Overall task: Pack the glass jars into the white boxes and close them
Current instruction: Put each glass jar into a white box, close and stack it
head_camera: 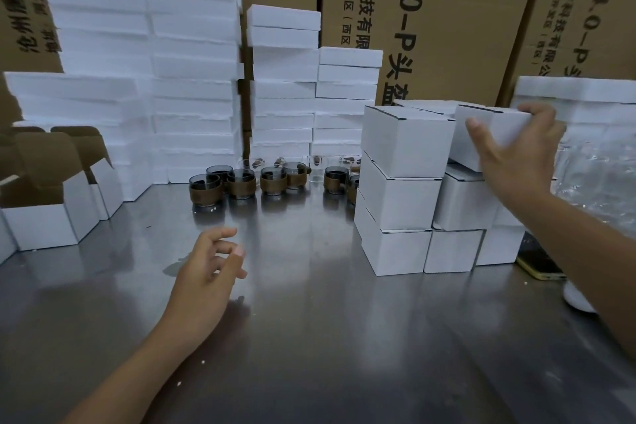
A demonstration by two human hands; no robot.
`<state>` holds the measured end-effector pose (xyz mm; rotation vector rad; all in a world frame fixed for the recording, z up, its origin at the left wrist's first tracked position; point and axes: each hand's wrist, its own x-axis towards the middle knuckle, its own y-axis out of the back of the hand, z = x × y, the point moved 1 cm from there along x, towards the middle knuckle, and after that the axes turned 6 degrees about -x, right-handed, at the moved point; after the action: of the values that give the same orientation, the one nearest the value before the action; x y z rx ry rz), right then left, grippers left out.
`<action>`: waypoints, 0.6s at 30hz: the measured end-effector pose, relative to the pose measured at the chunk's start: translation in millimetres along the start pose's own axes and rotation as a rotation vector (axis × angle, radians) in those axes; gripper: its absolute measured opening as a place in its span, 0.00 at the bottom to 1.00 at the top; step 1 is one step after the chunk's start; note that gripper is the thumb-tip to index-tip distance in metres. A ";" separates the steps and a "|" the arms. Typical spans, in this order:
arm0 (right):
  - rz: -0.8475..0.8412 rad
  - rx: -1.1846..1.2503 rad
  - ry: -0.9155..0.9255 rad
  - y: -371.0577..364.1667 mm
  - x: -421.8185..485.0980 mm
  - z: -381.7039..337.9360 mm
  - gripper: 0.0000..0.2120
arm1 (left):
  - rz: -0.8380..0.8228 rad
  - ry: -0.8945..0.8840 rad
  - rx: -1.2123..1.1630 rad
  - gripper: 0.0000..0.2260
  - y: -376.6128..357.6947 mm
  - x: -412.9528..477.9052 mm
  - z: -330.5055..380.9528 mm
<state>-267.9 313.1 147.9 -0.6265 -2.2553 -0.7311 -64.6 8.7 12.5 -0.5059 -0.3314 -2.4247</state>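
Held box: white, flaps closed, at the top of the second column of the pile on the right side; whether it rested on the box beneath or sat just above it could not be determined.
Right grip: gripped the held box, thumb on the near face, fingers curled over the far top edge.
Left grip: held nothing; fingers loosely curled, over the middle of the surface, well apart from every box.
Glass jars: dark glass with brown bands, upright in a loose row at the far side of the surface, unpacked (several clear glasses stood just behind them).
Closed boxes: white, stacked in columns right of the jars; the nearest column was three high, and its lowest box stood just beside the last jar in the row.
Open boxes: white outside, brown inside, flaps up, grouped at the left edge.
Surface: bare reflective metal.
Foam slabs: white, piled in tall stacks behind the jars and to the left.
Cartons: brown cardboard with black print, behind the foam.
Phone: flat on the surface, just right of the closed boxes.
Clear wrap: crumpled at the far right; contents not discernible.
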 end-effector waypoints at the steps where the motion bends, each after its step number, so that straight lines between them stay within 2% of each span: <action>1: 0.004 -0.011 0.007 -1.5 -0.8 -1.0 0.33 | -0.001 0.000 0.000 0.10 0.0 0.3 -0.9; 7: 0.045 -0.038 0.041 -6.4 -5.3 -3.3 0.33 | -0.009 0.002 0.011 0.10 0.6 2.5 -5.0; 18: 0.023 -0.016 0.026 -10.3 -12.0 -3.1 0.32 | -0.021 -0.006 0.023 0.11 1.2 2.3 -7.9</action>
<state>-264.9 300.9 137.8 -0.6459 -2.2171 -0.7431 -67.7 3.8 6.6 -0.5024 -0.3692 -2.4374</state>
